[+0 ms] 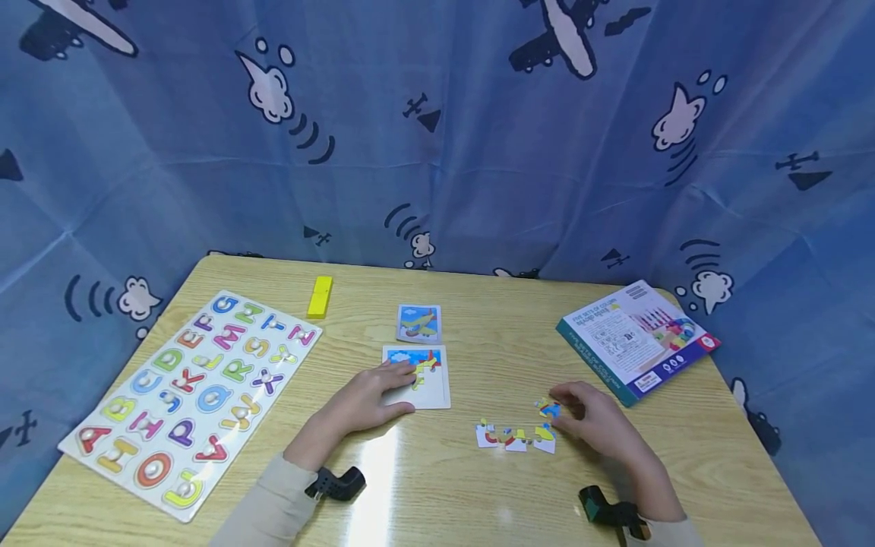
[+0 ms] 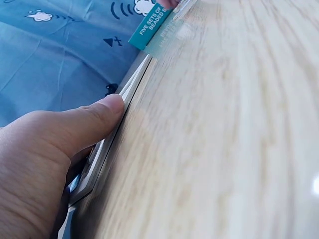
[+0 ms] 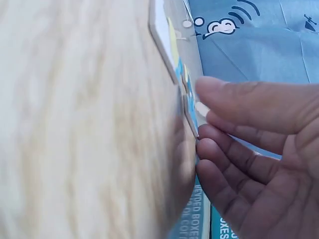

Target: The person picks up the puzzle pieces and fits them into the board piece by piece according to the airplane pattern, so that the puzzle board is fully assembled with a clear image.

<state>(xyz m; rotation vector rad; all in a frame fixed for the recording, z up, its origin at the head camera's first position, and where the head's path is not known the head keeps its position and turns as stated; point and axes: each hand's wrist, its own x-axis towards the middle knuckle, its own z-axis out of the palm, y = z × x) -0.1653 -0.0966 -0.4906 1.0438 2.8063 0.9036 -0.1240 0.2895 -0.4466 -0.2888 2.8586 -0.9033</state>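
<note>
My left hand (image 1: 372,395) rests on a white puzzle board (image 1: 434,391), with its fingers across the board and its thumb by the lower edge. In the left wrist view the thumb (image 2: 112,104) lies along the board's edge. A picture of a red-and-yellow plane on blue is partly assembled at the top of this board. My right hand (image 1: 598,418) is at a small blue-and-yellow puzzle piece (image 1: 549,409), its thumb and fingers slightly bent and parted around it. In the right wrist view the piece (image 3: 190,107) lies low by the tabletop, close to the fingertips.
Several loose puzzle pieces (image 1: 516,439) lie in a row left of my right hand. A plane picture card (image 1: 419,324) sits above the board. An alphabet board (image 1: 225,361) covers the left side, near a yellow block (image 1: 320,297). A beaded-toy box (image 1: 636,338) stands at the right.
</note>
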